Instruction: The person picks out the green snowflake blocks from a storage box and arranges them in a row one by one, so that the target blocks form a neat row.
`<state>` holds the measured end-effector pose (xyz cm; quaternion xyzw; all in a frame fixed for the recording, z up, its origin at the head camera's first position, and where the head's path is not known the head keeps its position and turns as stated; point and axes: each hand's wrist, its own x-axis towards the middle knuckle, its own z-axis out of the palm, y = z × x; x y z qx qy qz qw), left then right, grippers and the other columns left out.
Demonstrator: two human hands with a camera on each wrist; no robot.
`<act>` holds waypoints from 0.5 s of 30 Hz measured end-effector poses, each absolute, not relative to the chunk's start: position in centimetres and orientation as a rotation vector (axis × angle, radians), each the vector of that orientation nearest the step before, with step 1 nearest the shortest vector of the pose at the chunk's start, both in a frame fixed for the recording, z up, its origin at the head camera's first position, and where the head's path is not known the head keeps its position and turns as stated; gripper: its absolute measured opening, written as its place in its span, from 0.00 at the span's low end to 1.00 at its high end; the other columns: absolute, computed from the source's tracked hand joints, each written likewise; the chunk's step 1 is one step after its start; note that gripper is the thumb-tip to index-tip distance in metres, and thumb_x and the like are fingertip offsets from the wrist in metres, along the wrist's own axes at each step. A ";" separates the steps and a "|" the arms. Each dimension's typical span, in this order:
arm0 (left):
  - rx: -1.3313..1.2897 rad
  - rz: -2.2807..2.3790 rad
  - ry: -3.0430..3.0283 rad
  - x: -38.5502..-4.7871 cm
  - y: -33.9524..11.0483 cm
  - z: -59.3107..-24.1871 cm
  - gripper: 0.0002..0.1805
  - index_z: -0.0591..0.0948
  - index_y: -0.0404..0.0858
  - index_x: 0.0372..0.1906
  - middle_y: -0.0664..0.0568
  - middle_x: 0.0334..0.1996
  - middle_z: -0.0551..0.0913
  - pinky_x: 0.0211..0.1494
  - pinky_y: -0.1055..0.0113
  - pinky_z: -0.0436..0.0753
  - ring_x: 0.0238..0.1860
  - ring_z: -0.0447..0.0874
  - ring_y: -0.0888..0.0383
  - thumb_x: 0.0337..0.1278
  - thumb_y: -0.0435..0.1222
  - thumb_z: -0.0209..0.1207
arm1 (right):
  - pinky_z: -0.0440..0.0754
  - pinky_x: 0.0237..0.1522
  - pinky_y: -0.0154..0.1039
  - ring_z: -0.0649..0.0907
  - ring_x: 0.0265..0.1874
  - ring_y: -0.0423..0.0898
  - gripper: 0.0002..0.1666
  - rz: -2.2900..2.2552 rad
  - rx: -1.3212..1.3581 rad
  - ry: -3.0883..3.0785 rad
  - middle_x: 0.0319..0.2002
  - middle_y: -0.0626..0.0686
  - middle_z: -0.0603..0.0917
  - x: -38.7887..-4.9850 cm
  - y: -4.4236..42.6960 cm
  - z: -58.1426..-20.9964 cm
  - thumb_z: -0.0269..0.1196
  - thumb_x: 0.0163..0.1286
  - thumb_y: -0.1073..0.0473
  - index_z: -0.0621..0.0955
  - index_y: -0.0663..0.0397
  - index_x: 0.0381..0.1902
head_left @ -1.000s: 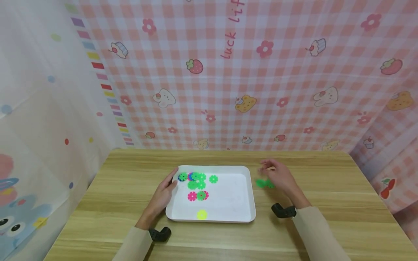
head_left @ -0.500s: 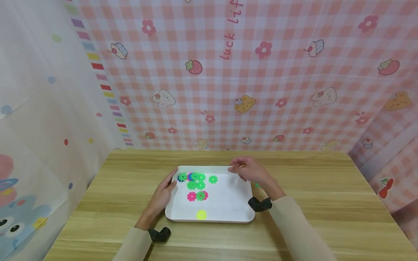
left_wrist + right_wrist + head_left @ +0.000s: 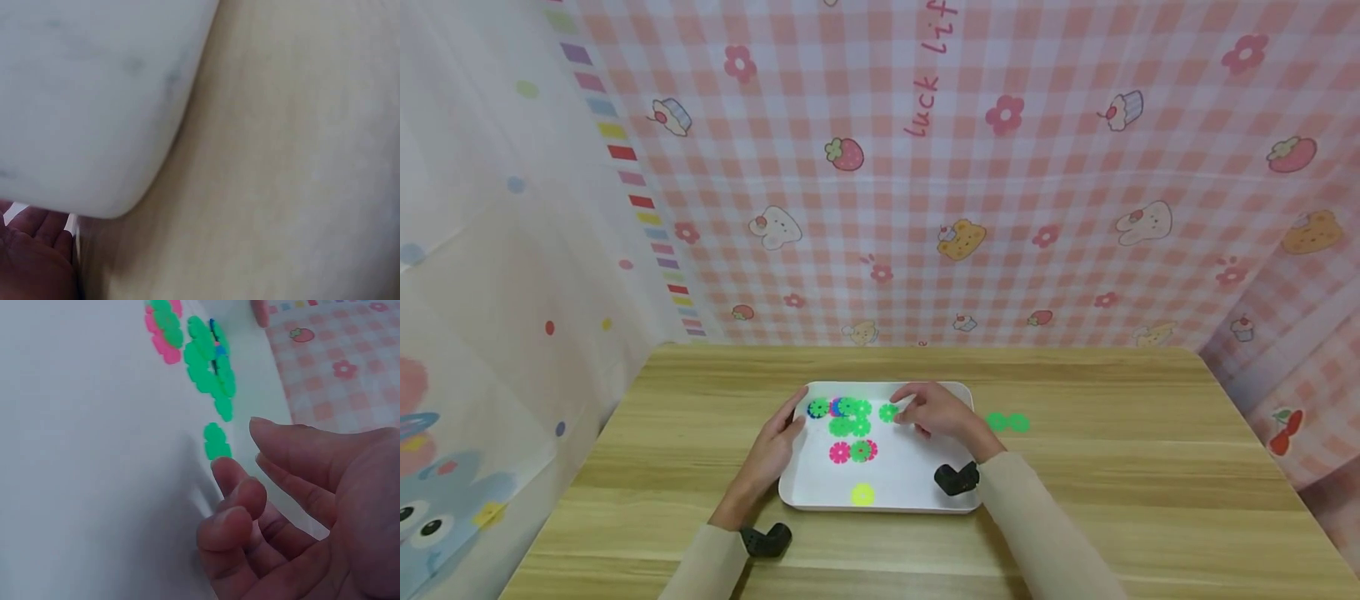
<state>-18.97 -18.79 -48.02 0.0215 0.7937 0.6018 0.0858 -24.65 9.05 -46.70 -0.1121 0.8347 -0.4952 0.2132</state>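
Observation:
A white tray (image 3: 925, 483) lies on the table, with my left hand (image 3: 775, 446) holding its left side, the thumb near the rim. In the left wrist view only part of that hand (image 3: 37, 250) shows beside the tray's wall. My right hand (image 3: 940, 412) hovers over the tray, its thumb and fingers apart and bent, nothing between them. Its fingertips are close to a lone green flower-shaped disc (image 3: 888, 413). In the right wrist view that green disc (image 3: 217, 441) lies flat just beyond the fingers. More green discs (image 3: 842, 426) overlap in the tray's left half, with blue and pink ones among them.
A pink disc (image 3: 839, 452) and a yellow disc (image 3: 862, 494) lie further forward in the tray. Two green discs (image 3: 1007, 422) rest on the wooden table (image 3: 1112, 483) to the right of the tray. A checked cloth (image 3: 1060, 167) hangs behind the table.
My right hand has moved left from above the green discs on the table to over the tray, uncovering those discs. My left hand has stayed on the tray's left side.

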 end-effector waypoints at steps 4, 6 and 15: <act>0.058 1.788 2.374 -19.8 -19.2 -49.7 0.28 0.55 0.44 0.79 0.48 0.80 0.46 0.80 0.50 0.40 0.80 0.37 0.51 0.79 0.35 0.37 | 0.66 0.18 0.32 0.69 0.13 0.41 0.20 -1.364 -0.214 2.351 0.17 0.48 0.72 -24.7 8.5 -47.5 0.65 0.66 0.64 0.81 0.52 0.57; 0.061 1.789 2.380 -20.0 -19.3 -50.3 0.28 0.55 0.46 0.79 0.49 0.80 0.46 0.80 0.51 0.40 0.80 0.37 0.52 0.79 0.36 0.37 | 0.67 0.18 0.32 0.69 0.14 0.42 0.20 -1.366 -0.198 2.368 0.18 0.48 0.72 -24.8 8.3 -47.8 0.65 0.66 0.65 0.82 0.51 0.56; 0.076 1.813 2.396 -20.0 -19.4 -50.7 0.28 0.56 0.48 0.78 0.51 0.80 0.48 0.80 0.50 0.40 0.80 0.38 0.53 0.79 0.37 0.39 | 0.68 0.20 0.32 0.69 0.18 0.42 0.21 -1.347 -0.239 2.435 0.21 0.48 0.71 -24.9 7.6 -48.6 0.69 0.62 0.65 0.83 0.52 0.54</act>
